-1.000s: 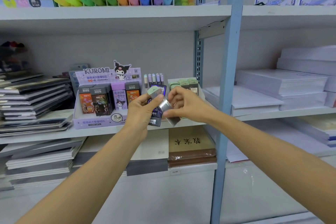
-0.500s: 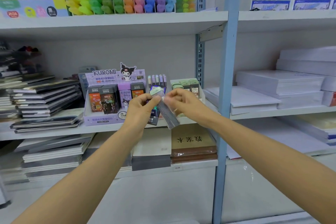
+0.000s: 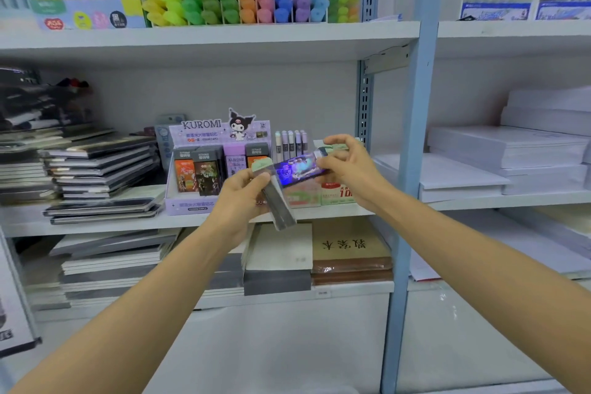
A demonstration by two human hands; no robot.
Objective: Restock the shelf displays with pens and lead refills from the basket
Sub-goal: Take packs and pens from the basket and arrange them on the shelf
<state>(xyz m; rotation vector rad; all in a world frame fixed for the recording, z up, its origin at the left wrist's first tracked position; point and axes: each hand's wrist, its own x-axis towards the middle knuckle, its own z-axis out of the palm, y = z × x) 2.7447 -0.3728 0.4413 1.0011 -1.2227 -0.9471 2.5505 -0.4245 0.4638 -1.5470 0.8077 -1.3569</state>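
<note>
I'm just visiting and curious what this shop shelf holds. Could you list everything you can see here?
Highlighters: many, yellow to purple, top shelf.
Kuromi display box: one, lilac, middle shelf.
Upright pens: about five, pale, right of that box.
Notebooks: one stack, dark, middle shelf left.
Paper reams: several, white, right bay.
Brown book: one, lower shelf.
Grey refill case: one, green-capped, held before the box.
Purple refill case: one, dark, held beside it.
Left hand: grips the grey case.
Right hand: pinches the purple case.
</note>
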